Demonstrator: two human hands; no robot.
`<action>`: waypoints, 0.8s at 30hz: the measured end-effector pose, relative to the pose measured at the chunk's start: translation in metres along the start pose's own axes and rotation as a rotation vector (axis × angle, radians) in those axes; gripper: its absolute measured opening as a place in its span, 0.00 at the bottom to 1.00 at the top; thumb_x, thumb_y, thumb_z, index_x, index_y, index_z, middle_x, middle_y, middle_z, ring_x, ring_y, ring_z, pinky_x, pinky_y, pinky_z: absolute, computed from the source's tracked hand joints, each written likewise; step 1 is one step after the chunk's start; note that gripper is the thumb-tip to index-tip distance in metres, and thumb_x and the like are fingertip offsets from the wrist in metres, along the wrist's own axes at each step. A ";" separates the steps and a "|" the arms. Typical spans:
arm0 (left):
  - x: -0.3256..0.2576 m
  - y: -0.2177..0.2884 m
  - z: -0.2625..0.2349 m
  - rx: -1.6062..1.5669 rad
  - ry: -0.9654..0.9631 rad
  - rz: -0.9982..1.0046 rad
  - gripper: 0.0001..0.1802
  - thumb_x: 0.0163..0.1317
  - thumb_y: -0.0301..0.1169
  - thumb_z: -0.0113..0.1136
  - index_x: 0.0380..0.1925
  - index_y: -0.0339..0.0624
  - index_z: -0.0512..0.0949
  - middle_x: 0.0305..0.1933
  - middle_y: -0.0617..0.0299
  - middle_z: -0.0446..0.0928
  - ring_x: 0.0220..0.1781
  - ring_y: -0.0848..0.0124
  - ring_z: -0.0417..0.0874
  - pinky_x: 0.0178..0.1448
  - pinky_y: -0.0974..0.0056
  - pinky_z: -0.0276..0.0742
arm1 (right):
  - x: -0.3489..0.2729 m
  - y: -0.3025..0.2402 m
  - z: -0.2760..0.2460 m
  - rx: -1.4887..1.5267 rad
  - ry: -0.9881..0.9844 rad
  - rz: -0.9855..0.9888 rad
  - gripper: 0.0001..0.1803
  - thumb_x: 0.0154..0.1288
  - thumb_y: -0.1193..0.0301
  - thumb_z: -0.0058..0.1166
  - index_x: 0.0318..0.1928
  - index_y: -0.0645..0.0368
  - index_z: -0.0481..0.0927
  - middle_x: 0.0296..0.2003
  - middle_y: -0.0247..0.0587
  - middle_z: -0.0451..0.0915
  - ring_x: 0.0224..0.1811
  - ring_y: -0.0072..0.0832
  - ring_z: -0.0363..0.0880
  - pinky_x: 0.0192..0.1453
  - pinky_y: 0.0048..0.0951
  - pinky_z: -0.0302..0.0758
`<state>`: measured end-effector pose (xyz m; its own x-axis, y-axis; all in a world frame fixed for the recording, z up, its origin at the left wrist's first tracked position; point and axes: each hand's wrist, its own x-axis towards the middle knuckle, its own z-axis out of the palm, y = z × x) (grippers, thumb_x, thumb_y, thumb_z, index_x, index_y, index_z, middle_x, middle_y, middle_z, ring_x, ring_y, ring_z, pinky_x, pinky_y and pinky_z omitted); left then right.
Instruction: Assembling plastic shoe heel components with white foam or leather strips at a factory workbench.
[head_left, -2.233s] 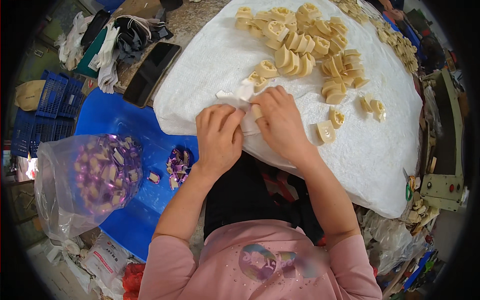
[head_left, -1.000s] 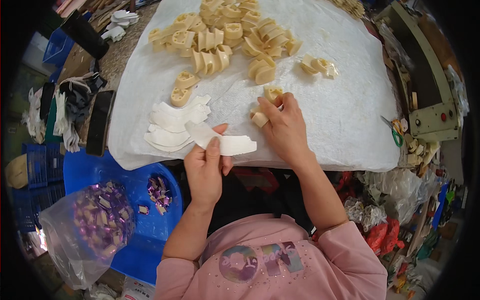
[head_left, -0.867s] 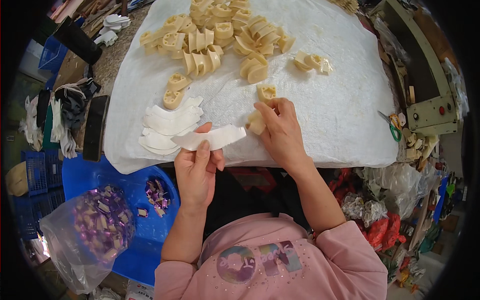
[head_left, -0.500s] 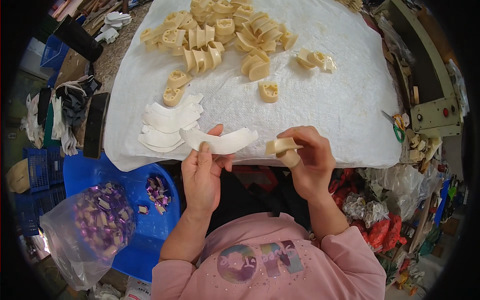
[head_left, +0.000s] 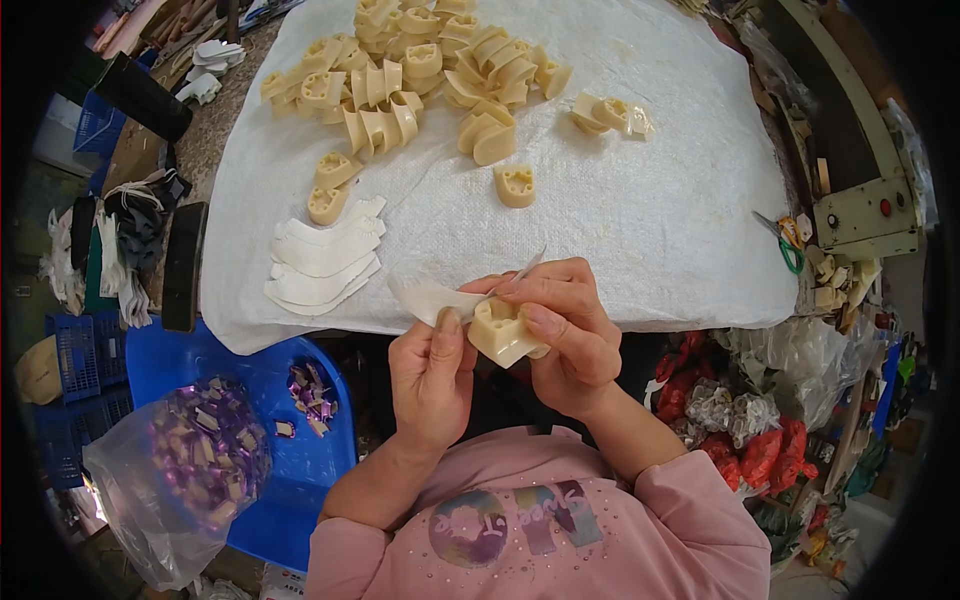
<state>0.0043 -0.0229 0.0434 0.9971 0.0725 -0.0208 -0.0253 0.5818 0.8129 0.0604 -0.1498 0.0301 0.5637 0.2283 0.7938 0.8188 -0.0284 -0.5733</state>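
Near the table's front edge, a cream plastic shoe heel (head_left: 503, 338) sits in my right hand (head_left: 575, 340), hollow top facing up. My left hand (head_left: 434, 375) pinches a curved white strip of thin sheet material (head_left: 425, 298) between thumb and fingers. The strip meets the back of the heel, its far end rising past my right fingertips. To the left lies a fanned stack of similar white strips (head_left: 322, 262). Beyond them stand two cream heels (head_left: 328, 190), and a single heel (head_left: 515, 187) lies straight ahead. A large pile of heels (head_left: 400, 85) covers the far side.
White woven sheeting (head_left: 640, 220) covers the table. Orange-and-green-handled scissors (head_left: 789, 243) lie at its right edge, beside a pale green machine (head_left: 866, 225). A dark phone-shaped slab (head_left: 185, 266) rests at the left. A blue tub (head_left: 325, 475) holds a plastic bag of purple, shiny pieces (head_left: 210, 445).
My hands have come together. The heel moved left and turned hollow side up, and the white strip now touches it. The view has shifted slightly.
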 end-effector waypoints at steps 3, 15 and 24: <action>-0.002 0.001 0.001 0.030 0.004 -0.019 0.23 0.72 0.36 0.38 0.55 0.23 0.66 0.57 0.46 0.70 0.59 0.64 0.73 0.63 0.60 0.68 | 0.000 -0.001 -0.002 -0.028 -0.002 0.010 0.25 0.46 0.88 0.57 0.48 0.57 0.75 0.44 0.45 0.77 0.39 0.38 0.73 0.41 0.34 0.74; -0.005 -0.008 -0.007 0.233 0.049 0.148 0.21 0.72 0.32 0.37 0.51 0.19 0.68 0.53 0.45 0.74 0.54 0.68 0.76 0.57 0.66 0.71 | 0.006 0.007 0.003 -0.349 0.023 -0.059 0.21 0.43 0.77 0.62 0.42 0.53 0.75 0.35 0.31 0.80 0.33 0.30 0.69 0.41 0.34 0.56; 0.000 0.016 -0.011 0.621 0.177 0.219 0.11 0.64 0.26 0.55 0.39 0.26 0.78 0.36 0.58 0.79 0.38 0.77 0.76 0.45 0.73 0.71 | 0.021 -0.021 -0.013 -0.576 -0.283 0.039 0.14 0.38 0.75 0.59 0.31 0.51 0.76 0.30 0.29 0.73 0.35 0.31 0.69 0.44 0.42 0.52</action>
<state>0.0031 -0.0045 0.0497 0.9458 0.2974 0.1301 -0.1269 -0.0301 0.9915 0.0569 -0.1571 0.0617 0.6082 0.4621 0.6454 0.7697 -0.5420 -0.3373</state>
